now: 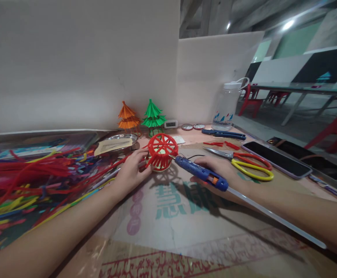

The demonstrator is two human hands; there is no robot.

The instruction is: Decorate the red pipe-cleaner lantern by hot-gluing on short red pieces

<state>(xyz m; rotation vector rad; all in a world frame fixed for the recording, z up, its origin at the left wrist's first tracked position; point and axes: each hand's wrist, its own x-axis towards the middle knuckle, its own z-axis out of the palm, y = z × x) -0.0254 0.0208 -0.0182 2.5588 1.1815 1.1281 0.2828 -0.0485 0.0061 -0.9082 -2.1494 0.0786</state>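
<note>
In my left hand point(132, 170) I hold a red wheel-like frame point(163, 146) made of pipe cleaners, its spokes meeting at a hub. The frame is tilted, with its round face toward me and short red strands along the lower rim. My right hand point(215, 173) is closed around a blue hot glue gun point(201, 172). A long clear glue stick point(278, 218) sticks out of the gun's back end. The nozzle points left and meets, or nearly meets, the frame's right edge. Some fingers of the right hand are hidden behind the gun.
Loose pipe cleaners point(38, 181) are heaped at left beside a metal dish point(128, 142). An orange tree point(127, 117) and a green tree point(153, 116) stand behind. To the right lie scissors point(252, 166), pliers point(223, 134) and a phone point(275, 158), with a bottle point(225, 108) beyond.
</note>
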